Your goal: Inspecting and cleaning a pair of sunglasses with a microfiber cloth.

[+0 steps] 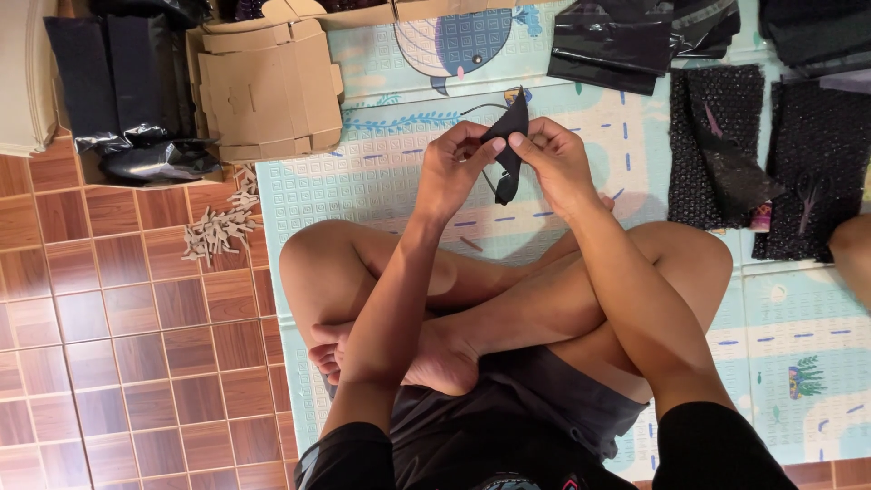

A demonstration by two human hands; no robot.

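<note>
Black fabric piece [508, 150] held up between both hands above the play mat [381, 172], over the crossed legs, nearer the mat's far edge than its near one. Left hand [451, 168]: fingers pinched narrow on the fabric's left edge. Right hand [555, 159]: fingers pinched on its right edge, thumb on top. A thin dark cord hangs from the fabric. Flat cardboard boxes [263, 86] stacked at the mat's far left corner; small pale clips [218, 227] scattered on the tiled floor [118, 345] beside the left edge. Black bubble-wrap sheets [726, 145] lie toward the far right.
</note>
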